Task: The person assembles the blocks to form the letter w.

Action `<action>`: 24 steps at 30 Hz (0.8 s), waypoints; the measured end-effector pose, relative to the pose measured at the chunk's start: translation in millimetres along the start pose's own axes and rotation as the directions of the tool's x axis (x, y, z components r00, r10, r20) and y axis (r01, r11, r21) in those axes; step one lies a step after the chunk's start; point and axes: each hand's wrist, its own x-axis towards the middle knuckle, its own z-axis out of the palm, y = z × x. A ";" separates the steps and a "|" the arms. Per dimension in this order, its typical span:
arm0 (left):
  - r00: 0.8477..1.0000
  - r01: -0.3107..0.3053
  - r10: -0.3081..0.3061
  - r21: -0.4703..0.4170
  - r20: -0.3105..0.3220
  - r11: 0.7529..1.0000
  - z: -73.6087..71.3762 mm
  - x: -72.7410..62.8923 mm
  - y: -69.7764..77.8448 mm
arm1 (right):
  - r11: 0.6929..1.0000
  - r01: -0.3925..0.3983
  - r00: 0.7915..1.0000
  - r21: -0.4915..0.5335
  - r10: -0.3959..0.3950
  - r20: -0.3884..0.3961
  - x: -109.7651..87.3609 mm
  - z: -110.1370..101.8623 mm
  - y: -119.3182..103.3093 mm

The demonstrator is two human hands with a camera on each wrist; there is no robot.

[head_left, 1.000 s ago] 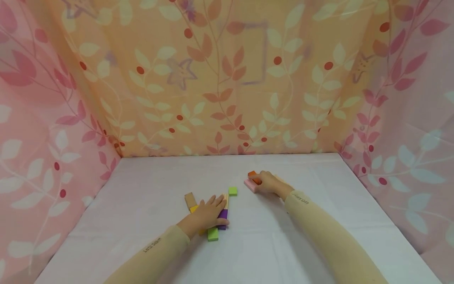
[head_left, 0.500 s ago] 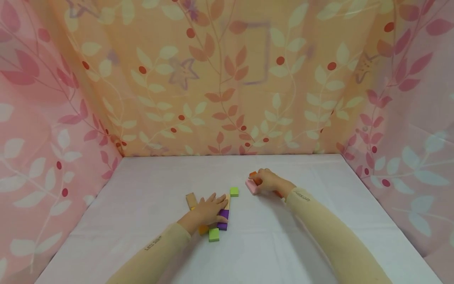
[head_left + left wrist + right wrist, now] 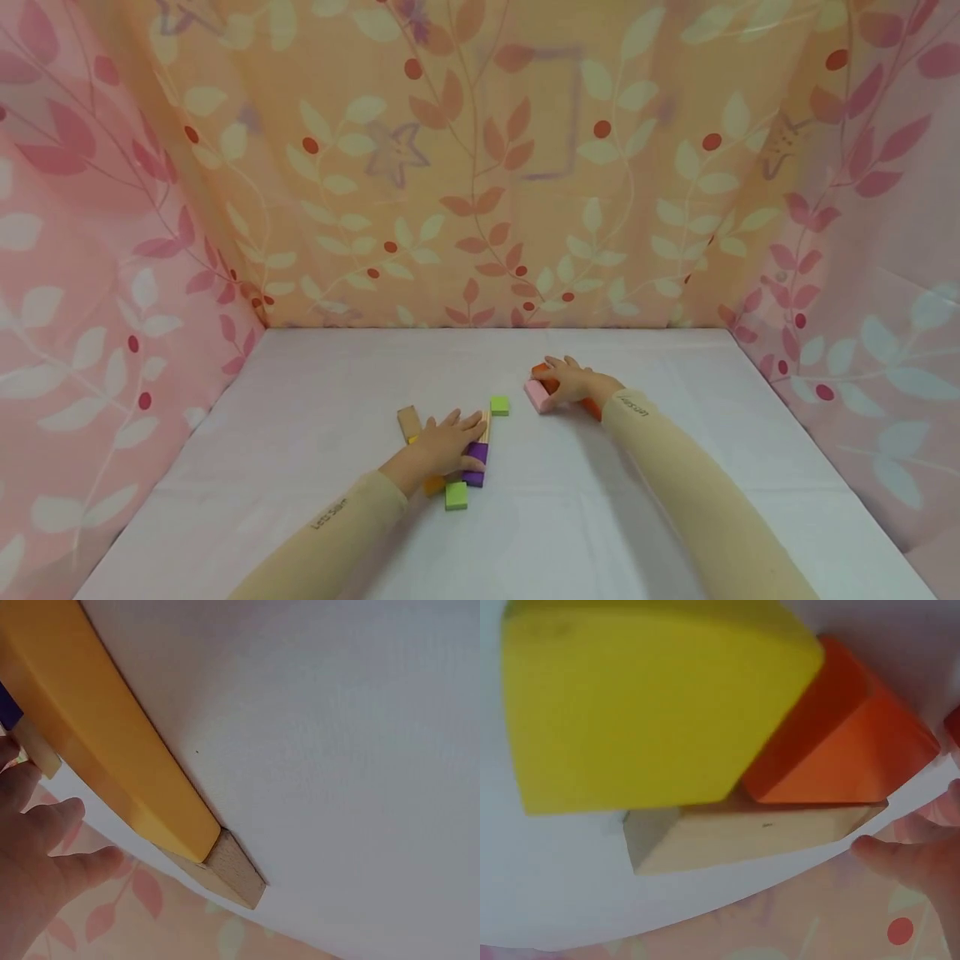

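Note:
In the head view my left hand (image 3: 442, 446) lies with spread, fairly straight fingers over a group of blocks. Beneath its fingers show a purple block (image 3: 476, 471) and a striped pale wooden piece (image 3: 485, 427). A long yellow block (image 3: 112, 735) runs beside this hand in the left wrist view, a tan wooden block (image 3: 236, 871) at its end. Farther right, my right hand (image 3: 573, 383) reaches over an orange block (image 3: 542, 369) and a pink block (image 3: 537, 396), its thumb by the pink one and its fingers loosely spread. Its palm side is hidden.
Two lime green blocks lie apart, a near one (image 3: 456, 497) and a far one (image 3: 499, 406). By my right wrist are a yellow block (image 3: 652, 712), an orange-red block (image 3: 847, 750) and a natural wood block (image 3: 750, 832). Patterned cloth (image 3: 480, 167) walls the white tabletop (image 3: 337, 375).
The head view has shifted slightly. Both hands stay over the same blocks; the right fingers look more spread. The orange-red block under the right wrist shows now; a pale piece behind it is covered.

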 end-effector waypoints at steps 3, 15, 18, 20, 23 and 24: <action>1.000 -0.006 0.006 -0.008 -0.005 1.000 1.2 0.9 -0.1 | 0.999 0.053 0.997 0.011 -0.052 -0.060 -1.0 3.5 1.0; 1.000 0.015 -0.015 -0.029 0.002 0.999 0.7 0.0 1.0 | 0.982 0.097 0.964 0.165 -0.051 -0.262 -15.2 14.6 -7.3; 1.000 0.019 -0.018 -0.034 0.005 0.999 -0.3 -0.9 2.1 | 0.933 0.075 0.966 0.353 0.020 -0.257 -22.4 14.8 -15.0; 1.000 0.023 -0.023 -0.035 0.006 0.999 -0.8 -1.5 2.3 | 0.884 0.055 0.965 0.464 0.072 -0.251 -26.5 15.1 -20.2; 1.000 0.015 -0.015 -0.025 -0.005 1.000 -1.2 -2.1 3.2 | 0.803 -0.014 0.963 0.595 0.171 -0.207 -33.4 16.4 -26.3; 1.000 0.011 -0.011 -0.021 -0.010 1.000 -0.8 -2.1 3.6 | 0.772 -0.040 0.963 0.634 0.199 -0.181 -35.4 17.3 -27.7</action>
